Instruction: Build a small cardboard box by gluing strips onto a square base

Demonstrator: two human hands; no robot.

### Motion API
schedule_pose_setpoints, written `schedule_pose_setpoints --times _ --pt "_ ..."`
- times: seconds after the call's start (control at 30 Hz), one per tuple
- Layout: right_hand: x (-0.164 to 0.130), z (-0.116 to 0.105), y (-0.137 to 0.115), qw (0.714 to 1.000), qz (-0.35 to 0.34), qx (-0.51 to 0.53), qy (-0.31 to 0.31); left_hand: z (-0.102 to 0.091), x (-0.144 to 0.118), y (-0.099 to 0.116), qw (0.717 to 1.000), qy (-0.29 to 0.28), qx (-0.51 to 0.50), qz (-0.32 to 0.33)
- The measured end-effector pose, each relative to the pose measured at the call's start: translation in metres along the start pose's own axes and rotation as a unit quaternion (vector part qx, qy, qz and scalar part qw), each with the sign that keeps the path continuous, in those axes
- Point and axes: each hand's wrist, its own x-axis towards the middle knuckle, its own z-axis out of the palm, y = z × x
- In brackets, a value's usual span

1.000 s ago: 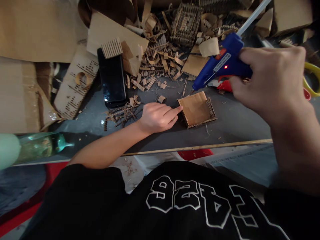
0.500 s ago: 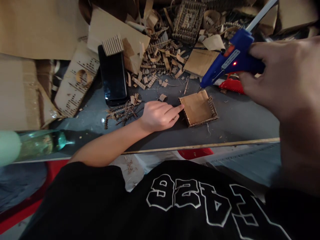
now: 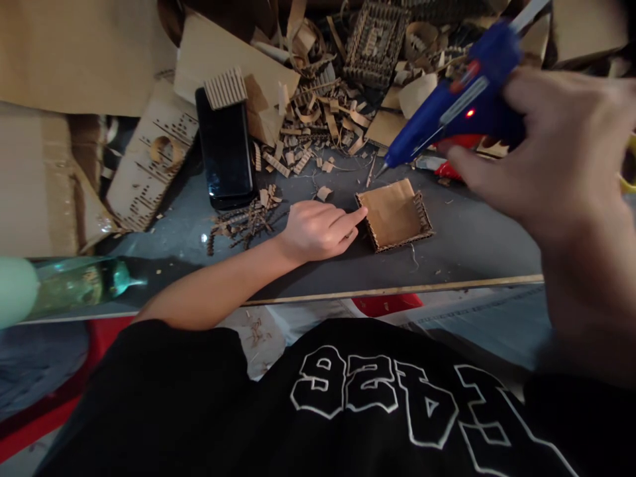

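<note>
A small square cardboard tray (image 3: 395,215), with strips of corrugated cardboard as low walls, lies on the dark table. My left hand (image 3: 320,230) has its fingers curled and steadies the tray's left wall, its index fingertip over the edge. The thumb is mostly hidden. My right hand (image 3: 556,146) is wrapped around a blue hot glue gun (image 3: 454,106) with a red light lit on its side. The nozzle points down to the left, apart from the tray, just above its far left corner. A pale glue stick (image 3: 529,14) sticks out of the gun's back.
Cardboard scraps (image 3: 322,116) lie heaped behind the tray, near a woven-looking cardboard piece (image 3: 375,43). A black phone (image 3: 226,156) lies left, with a red-handled cutter (image 3: 447,171) under the gun. A green bottle (image 3: 74,288) lies by the table's front edge (image 3: 397,289).
The glue gun in my right hand has swung left and lifted slightly, its nozzle leaving the tray's far edge. My left hand and the tray have stayed put.
</note>
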Motion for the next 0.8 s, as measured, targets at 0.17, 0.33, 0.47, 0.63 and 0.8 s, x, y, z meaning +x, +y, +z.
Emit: schedule_pose_setpoints --times 0.17,0.33,0.47,0.63,0.8 --pt "-0.004 0.012 -0.016 0.992 -0.02 -0.095 -0.082 -0.001 0.001 -0.001 1.0 -0.012 0.002 -0.009" --pt "-0.005 0.012 -0.017 0.986 -0.027 -0.121 -0.115 -0.001 0.001 -0.001 1.0 -0.013 0.002 -0.01" --pt "-0.005 0.01 -0.02 0.981 -0.028 -0.131 -0.139 0.0 0.001 -0.001 1.0 -0.013 -0.006 -0.012" --pt "-0.004 0.01 -0.019 0.984 -0.024 -0.114 -0.137 0.0 0.0 -0.001 1.0 -0.008 -0.007 -0.009" --pt "-0.005 0.008 -0.01 0.988 -0.033 -0.12 -0.096 0.001 -0.001 0.0 1.0 -0.004 -0.002 -0.009"
